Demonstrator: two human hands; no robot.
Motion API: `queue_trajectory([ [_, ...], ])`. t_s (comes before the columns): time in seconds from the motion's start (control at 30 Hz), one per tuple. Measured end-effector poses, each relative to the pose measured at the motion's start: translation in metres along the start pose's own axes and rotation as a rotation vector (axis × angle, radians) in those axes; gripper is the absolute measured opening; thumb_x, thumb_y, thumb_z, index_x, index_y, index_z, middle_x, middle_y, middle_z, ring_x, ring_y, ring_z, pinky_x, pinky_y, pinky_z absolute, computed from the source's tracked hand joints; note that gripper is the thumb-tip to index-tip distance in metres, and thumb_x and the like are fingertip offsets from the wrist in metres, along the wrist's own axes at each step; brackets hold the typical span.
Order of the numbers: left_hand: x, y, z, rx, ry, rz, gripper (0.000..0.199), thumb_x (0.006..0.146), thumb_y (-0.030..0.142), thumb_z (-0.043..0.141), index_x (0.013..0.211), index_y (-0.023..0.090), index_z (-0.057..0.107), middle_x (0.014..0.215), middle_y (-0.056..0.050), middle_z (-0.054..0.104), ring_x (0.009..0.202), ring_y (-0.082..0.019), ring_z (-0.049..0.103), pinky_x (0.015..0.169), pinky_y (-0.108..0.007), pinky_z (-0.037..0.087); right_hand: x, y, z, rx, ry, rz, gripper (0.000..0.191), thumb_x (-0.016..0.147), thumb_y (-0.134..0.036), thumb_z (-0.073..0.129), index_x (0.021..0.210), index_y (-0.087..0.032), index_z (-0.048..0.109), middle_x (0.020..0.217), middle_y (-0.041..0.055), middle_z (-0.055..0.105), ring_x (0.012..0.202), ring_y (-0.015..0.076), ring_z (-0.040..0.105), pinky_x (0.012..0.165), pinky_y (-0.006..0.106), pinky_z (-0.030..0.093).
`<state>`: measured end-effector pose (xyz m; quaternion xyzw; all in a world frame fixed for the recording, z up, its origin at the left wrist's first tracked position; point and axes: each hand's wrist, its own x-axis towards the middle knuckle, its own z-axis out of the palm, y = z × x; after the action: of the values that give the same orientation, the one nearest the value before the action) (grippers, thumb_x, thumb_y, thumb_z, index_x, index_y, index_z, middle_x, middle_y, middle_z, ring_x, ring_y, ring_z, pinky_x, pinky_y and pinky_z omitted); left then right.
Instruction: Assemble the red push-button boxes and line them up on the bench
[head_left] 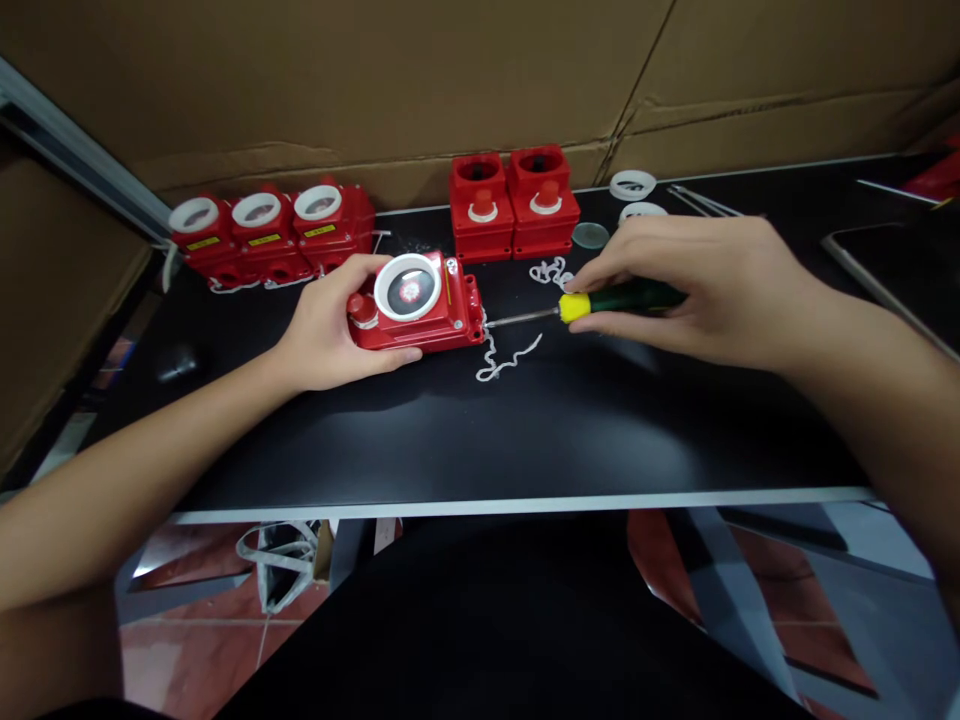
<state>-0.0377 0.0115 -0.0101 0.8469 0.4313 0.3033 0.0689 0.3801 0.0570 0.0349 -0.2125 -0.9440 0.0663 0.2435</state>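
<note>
A red box (457, 306) with a white ring (408, 287) round its dark window lies on the black table. Fingers and thumb of my left hand (330, 325) are wrapped round its left end. My right hand (675, 290) grips a screwdriver (576, 307) with a yellow and dark green handle. The shaft points left, and its tip is at the box's right end, beside a thin white cord (487, 374) that trails onto the table. Whether the tip sits inside a hole cannot be made out.
Three red boxes with white rings (259, 235) stand at the back left, two red boxes without rings (514, 205) at the back middle. Loose white rings (632, 185), a clear disc (590, 235), tweezers (705, 203) and a flat dark device (892, 270) lie to the right.
</note>
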Motion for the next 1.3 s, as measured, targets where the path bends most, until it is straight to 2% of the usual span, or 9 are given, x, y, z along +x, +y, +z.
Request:
queue_trajectory([
  [0.17,-0.001,0.001,-0.001,-0.005,0.014,0.026,0.082,0.090,0.085,0.090,0.147,0.029,0.068,0.140,-0.008,0.085,0.119,-0.037,0.086,0.105,-0.056,0.073,-0.003,0.002,0.004,0.012,-0.076,0.117,0.036,0.116,-0.052,0.066,0.139,-0.029,0.082,0.115,0.0065,0.088,0.096,0.0253,0.082,0.083,0.040,0.062],
  [0.3,-0.001,-0.002,-0.001,0.006,-0.021,0.113,0.085,0.089,0.081,0.094,0.148,0.025,0.068,0.142,-0.007,0.086,0.114,-0.033,0.084,0.102,-0.054,0.074,-0.003,0.001,0.008,0.037,-0.178,0.165,0.044,0.121,-0.052,0.048,0.132,-0.028,0.083,0.099,0.0066,0.086,0.085,0.0239,0.080,0.079,0.039,0.058],
  [0.4,-0.001,-0.003,-0.001,0.028,-0.042,0.111,0.085,0.091,0.082,0.090,0.150,0.025,0.066,0.144,-0.007,0.085,0.116,-0.033,0.084,0.103,-0.054,0.073,-0.001,0.000,0.009,0.088,-0.229,0.153,0.045,0.114,-0.064,0.062,0.125,-0.025,0.081,0.099,0.0077,0.084,0.086,0.0251,0.079,0.079,0.039,0.059],
  [0.57,0.000,-0.001,-0.001,0.015,-0.002,0.035,0.084,0.092,0.084,0.088,0.148,0.025,0.068,0.139,-0.009,0.086,0.120,-0.037,0.085,0.105,-0.056,0.072,0.001,0.002,0.011,0.104,-0.113,0.084,0.030,0.103,-0.046,0.079,0.120,-0.022,0.072,0.121,0.0128,0.079,0.099,0.0245,0.073,0.084,0.040,0.064],
  [0.7,0.001,0.000,-0.001,0.019,-0.009,0.024,0.086,0.091,0.085,0.088,0.147,0.023,0.068,0.139,-0.012,0.086,0.118,-0.038,0.086,0.104,-0.058,0.073,0.003,0.002,0.007,0.070,-0.041,0.081,0.017,0.102,-0.038,0.077,0.105,-0.026,0.066,0.119,0.0118,0.074,0.102,0.0268,0.071,0.086,0.043,0.062],
  [0.8,0.001,0.000,-0.001,0.030,-0.016,0.000,0.088,0.090,0.088,0.086,0.147,0.024,0.067,0.139,-0.011,0.086,0.119,-0.037,0.086,0.105,-0.056,0.073,0.002,0.000,0.002,0.049,-0.069,0.136,0.012,0.105,-0.041,0.074,0.108,-0.029,0.072,0.118,0.0087,0.079,0.102,0.0293,0.075,0.088,0.047,0.062],
  [1.0,-0.001,0.001,-0.001,0.026,0.007,-0.009,0.081,0.091,0.088,0.086,0.147,0.033,0.066,0.142,-0.007,0.085,0.124,-0.038,0.086,0.110,-0.056,0.072,-0.003,0.005,0.003,-0.040,0.006,-0.004,0.027,0.113,-0.052,0.074,0.123,-0.028,0.081,0.120,0.0036,0.088,0.107,0.0274,0.085,0.086,0.043,0.063],
  [1.17,0.000,0.002,0.000,0.008,0.013,-0.019,0.084,0.088,0.090,0.087,0.146,0.033,0.068,0.141,-0.008,0.085,0.122,-0.039,0.086,0.109,-0.060,0.073,-0.005,0.001,0.006,-0.059,-0.051,0.139,0.042,0.118,-0.057,0.061,0.137,-0.026,0.082,0.116,0.0073,0.091,0.092,0.0256,0.085,0.076,0.039,0.057],
  [1.3,0.002,-0.001,0.001,-0.008,0.014,0.036,0.087,0.084,0.086,0.093,0.143,0.027,0.070,0.136,-0.009,0.087,0.114,-0.037,0.085,0.102,-0.058,0.074,-0.002,-0.003,0.009,0.003,-0.134,0.179,0.042,0.120,-0.056,0.051,0.127,-0.029,0.082,0.100,0.0059,0.088,0.083,0.0243,0.080,0.075,0.040,0.054],
])
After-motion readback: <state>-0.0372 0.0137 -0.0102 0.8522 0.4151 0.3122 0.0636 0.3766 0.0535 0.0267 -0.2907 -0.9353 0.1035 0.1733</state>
